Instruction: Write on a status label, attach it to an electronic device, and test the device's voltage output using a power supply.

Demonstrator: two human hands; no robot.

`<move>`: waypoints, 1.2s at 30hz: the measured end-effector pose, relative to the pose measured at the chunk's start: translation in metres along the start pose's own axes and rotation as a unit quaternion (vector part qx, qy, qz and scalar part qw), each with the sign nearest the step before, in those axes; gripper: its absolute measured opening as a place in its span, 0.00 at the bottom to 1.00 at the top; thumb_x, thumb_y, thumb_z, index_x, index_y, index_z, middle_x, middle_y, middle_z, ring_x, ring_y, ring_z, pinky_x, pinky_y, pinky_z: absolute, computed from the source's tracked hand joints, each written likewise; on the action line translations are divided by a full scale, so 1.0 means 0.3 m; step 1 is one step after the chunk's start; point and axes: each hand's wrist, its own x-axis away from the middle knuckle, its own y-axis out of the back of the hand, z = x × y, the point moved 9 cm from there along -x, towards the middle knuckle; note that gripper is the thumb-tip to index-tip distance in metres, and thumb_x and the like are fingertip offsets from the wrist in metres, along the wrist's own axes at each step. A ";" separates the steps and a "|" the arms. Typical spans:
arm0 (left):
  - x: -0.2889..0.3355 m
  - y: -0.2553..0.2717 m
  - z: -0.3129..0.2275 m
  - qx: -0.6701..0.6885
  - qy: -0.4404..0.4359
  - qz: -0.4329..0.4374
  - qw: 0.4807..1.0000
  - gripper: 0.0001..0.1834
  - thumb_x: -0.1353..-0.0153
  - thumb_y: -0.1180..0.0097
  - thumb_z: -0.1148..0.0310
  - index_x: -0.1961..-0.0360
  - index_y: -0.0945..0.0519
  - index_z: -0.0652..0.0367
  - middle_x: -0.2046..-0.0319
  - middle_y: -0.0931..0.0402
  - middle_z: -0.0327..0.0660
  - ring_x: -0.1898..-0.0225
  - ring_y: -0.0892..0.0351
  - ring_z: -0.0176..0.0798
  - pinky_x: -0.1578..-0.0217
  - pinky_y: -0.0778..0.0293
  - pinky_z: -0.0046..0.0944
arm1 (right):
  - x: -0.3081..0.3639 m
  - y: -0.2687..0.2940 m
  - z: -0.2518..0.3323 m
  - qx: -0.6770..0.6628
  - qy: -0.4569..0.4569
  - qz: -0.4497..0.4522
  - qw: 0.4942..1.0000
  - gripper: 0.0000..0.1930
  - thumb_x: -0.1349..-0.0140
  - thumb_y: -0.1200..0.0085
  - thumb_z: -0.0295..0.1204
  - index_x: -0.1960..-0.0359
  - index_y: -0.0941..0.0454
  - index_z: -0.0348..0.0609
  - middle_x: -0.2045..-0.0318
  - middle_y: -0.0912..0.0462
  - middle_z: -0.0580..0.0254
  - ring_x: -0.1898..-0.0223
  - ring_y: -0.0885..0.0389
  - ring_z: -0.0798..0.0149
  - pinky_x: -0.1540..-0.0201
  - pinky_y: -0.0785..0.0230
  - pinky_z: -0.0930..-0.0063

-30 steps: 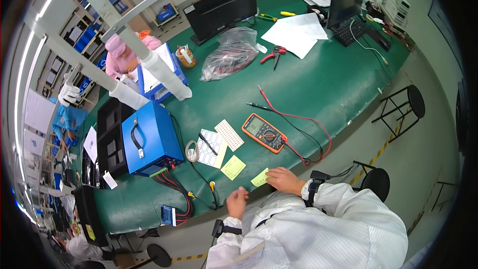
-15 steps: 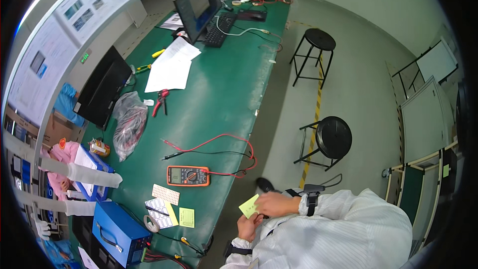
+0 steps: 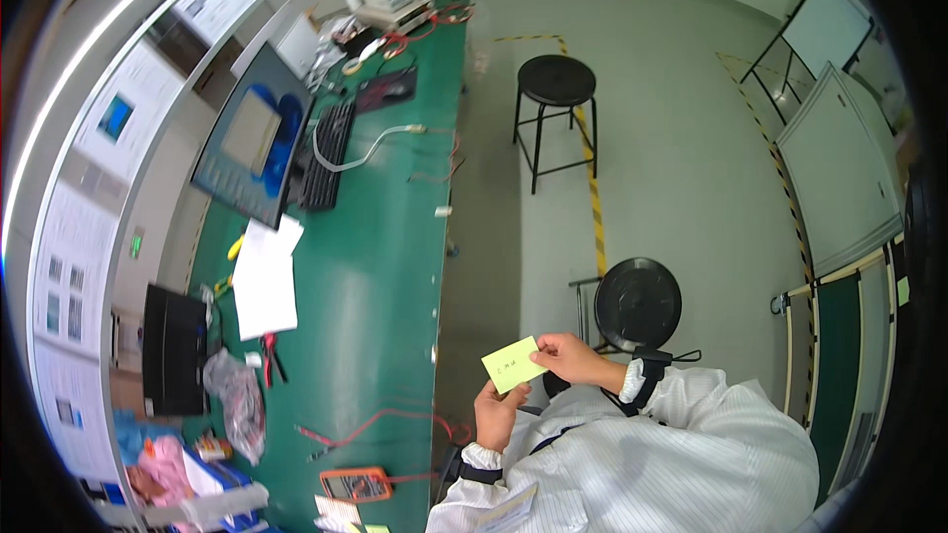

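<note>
Holding a small rectangular pale-yellow paper note (image 3: pixel 511 367) in both hands, out in front of me, just off the right edge of the long green-topped workbench (image 3: pixel 365 286), with grey floor beyond it. Dark handwritten marks on the face turned up to me.

My bare right hand (image 3: pixel 573 357) pinches its right end, thumb on top, fingers behind. My bare left hand (image 3: pixel 497 418) pinches the near edge, thumb tip just over it; the fingers underneath are hidden, so can't tell how much of the back they cover. Hands are close together but not visibly touching.

Handling, my read: next to no weight, thin, soft in bending, stiff enough to stay flat with two pinch points. Looks like plain matte paper, so not slippery. Would crease or tear under a hard pull between the hands; light pinch is plenty. Can't see whether the back has an adhesive strip; I'd treat it as possibly tacky and keep fingers off the middle of the back. Best hold: edges and corners, thumbs clear of the writing.

Around it: round black-topped metal stool (image 3: pixel 638 304) to the right, slightly farther out. On the bench, near left, orange-framed handheld multimeter (image 3: pixel 355 485) with thin red test lead (image 3: pixel 395 413), both well apart from the note.
</note>
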 end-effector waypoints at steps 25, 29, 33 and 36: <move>-1.413 -0.039 -0.768 0.136 -0.024 -0.091 0.986 0.11 0.37 0.41 0.74 0.55 0.24 0.68 0.63 0.18 0.44 0.65 0.19 0.34 0.62 0.23 0.32 | -1.373 0.598 0.670 0.200 0.046 0.101 0.974 0.12 0.35 0.43 0.35 0.63 0.19 0.37 0.74 0.16 0.60 0.75 0.21 0.69 0.70 0.29 0.70; -1.536 0.060 -0.818 0.155 -0.023 -0.184 0.970 0.12 0.38 0.39 0.74 0.56 0.23 0.69 0.65 0.18 0.44 0.67 0.19 0.33 0.65 0.23 0.33 | -1.740 0.612 0.776 0.233 0.115 0.243 0.935 0.11 0.33 0.44 0.34 0.62 0.19 0.36 0.74 0.16 0.63 0.73 0.21 0.73 0.68 0.28 0.75; -1.746 0.066 -0.865 0.120 -0.029 -0.247 0.961 0.12 0.39 0.38 0.72 0.58 0.20 0.68 0.66 0.17 0.43 0.67 0.19 0.32 0.65 0.24 0.32 | -2.368 0.761 0.959 0.216 0.124 0.189 0.950 0.10 0.34 0.48 0.31 0.64 0.18 0.38 0.74 0.14 0.61 0.71 0.17 0.68 0.66 0.26 0.70; -1.984 -0.001 -0.992 -0.053 -0.106 -0.276 0.954 0.13 0.38 0.37 0.68 0.56 0.20 0.65 0.66 0.16 0.46 0.67 0.17 0.37 0.65 0.23 0.36 | -2.885 0.800 1.141 0.209 0.149 0.143 0.956 0.10 0.34 0.49 0.30 0.65 0.18 0.36 0.74 0.14 0.61 0.72 0.16 0.66 0.66 0.25 0.70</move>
